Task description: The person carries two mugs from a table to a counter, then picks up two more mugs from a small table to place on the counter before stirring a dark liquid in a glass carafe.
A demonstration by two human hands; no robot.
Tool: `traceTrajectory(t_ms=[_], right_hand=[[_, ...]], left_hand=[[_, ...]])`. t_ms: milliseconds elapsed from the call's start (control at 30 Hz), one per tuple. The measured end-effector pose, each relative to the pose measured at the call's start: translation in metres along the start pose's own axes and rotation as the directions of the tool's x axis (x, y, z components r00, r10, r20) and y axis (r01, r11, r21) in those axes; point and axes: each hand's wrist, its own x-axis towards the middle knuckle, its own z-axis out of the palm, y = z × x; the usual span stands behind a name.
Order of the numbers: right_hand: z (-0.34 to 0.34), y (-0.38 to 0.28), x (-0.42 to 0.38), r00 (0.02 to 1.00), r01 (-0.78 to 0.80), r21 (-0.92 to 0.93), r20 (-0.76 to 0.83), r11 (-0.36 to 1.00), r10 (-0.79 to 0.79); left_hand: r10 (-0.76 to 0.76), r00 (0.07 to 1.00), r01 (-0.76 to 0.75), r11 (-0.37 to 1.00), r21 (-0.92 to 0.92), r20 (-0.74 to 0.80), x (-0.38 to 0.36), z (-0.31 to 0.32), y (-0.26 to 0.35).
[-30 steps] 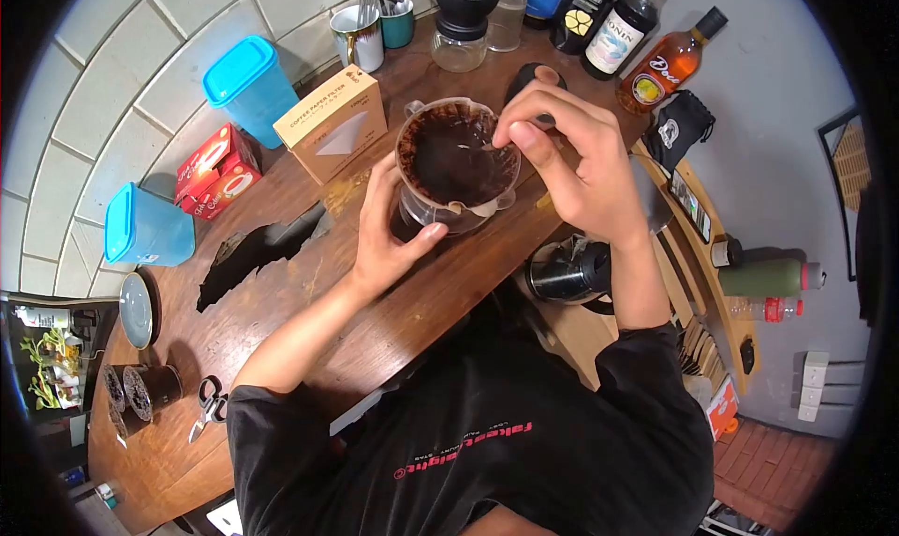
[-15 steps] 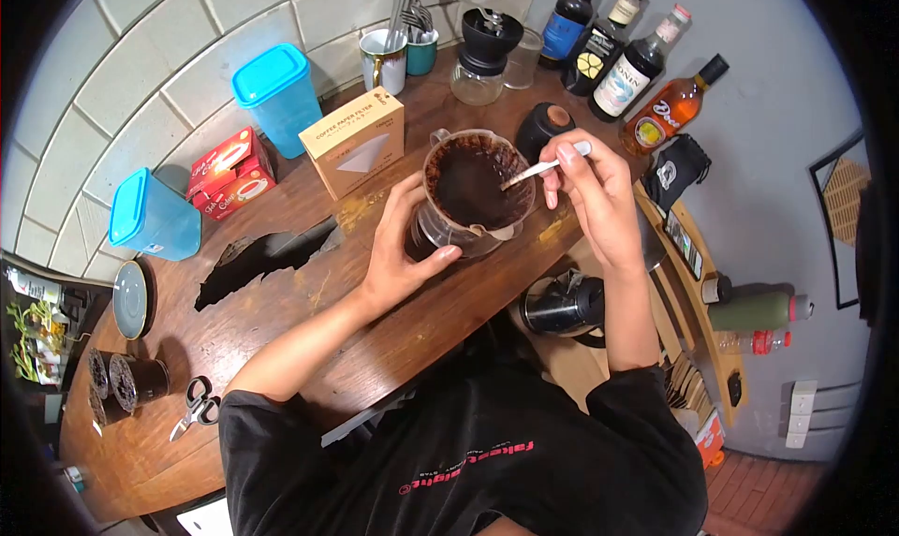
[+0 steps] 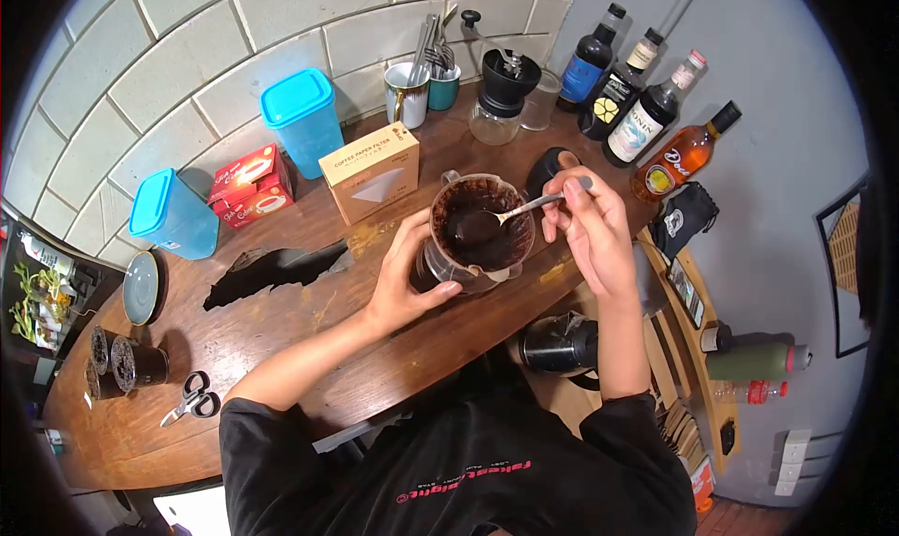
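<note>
A paper filter with dark, wet coffee sits in a dripper on top of a glass server near the table's front edge. My left hand is wrapped round the server's left side, thumb at the front. In my right hand a metal spoon is pinched by its handle between thumb and fingers. The spoon's bowl is inside the filter, over the coffee. Just behind my right hand stands a dark round container, partly hidden.
Behind are a coffee filter box, two blue-lidded containers, a red box, a cup of cutlery and a hand grinder. Several bottles stand at the back right. Scissors and a jagged hole are to the left.
The spoon has lifted so its bowl shows above the coffee, and its handle has tilted. The dark liquid in the filter looks lower. The whole view has shifted slightly.
</note>
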Motion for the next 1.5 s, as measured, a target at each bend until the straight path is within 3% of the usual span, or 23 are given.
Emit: traceTrajectory(t_ms=[200,267,333,400,467,533,700,833,1133,1333,1500], right_hand=[[0.009,-0.013,-0.002,0.984,0.18,-0.195,0.049,0.964,-0.174],[0.018,-0.02,0.0,0.939,0.343,-0.344,0.157,0.874,-0.307],[0.017,-0.025,0.004,0.928,0.367,-0.372,0.204,0.853,-0.31],[0.017,-0.033,0.009,0.862,0.497,-0.488,0.369,0.717,-0.347],[0.023,-0.05,0.019,0.836,0.533,-0.528,0.452,0.661,-0.313],[0.026,-0.057,0.034,0.757,0.554,-0.521,0.639,0.649,-0.133],[0.039,-0.068,0.071,0.563,0.641,-0.397,0.825,0.657,-0.051],[0.048,-0.076,0.086,0.484,0.703,-0.384,0.875,0.599,-0.008],[0.048,-0.077,0.105,0.337,0.703,-0.293,0.94,0.647,0.059],[0.027,-0.078,0.105,0.445,0.681,-0.344,0.895,0.647,0.007],[0.025,-0.076,0.103,0.455,0.721,-0.341,0.889,0.604,-0.042]], left_hand=[[-0.017,1.0,0.016,1.0,0.018,0.024,-0.002,0.002,-0.002],[-0.031,0.999,0.03,0.998,0.052,0.032,0.0,-0.003,0.004],[-0.038,0.999,0.037,0.998,0.041,0.039,0.0,-0.003,0.004],[-0.041,0.999,0.039,0.998,0.05,0.035,0.0,-0.004,0.006],[-0.046,0.999,0.045,0.998,0.048,0.025,0.001,-0.003,0.007],[-0.054,0.998,0.051,0.997,0.06,0.046,0.0,-0.003,0.006],[-0.066,0.997,0.063,0.995,0.08,0.038,-0.001,-0.001,0.009],[-0.078,0.996,0.072,0.987,0.143,0.037,0.003,-0.003,0.024],[-0.114,0.993,0.111,0.962,0.248,-0.002,0.002,0.003,0.029],[-0.052,0.999,0.053,0.943,0.327,-0.013,0.0,0.004,0.023],[-0.053,0.999,0.05,0.956,0.291,0.005,0.0,0.005,0.025]])
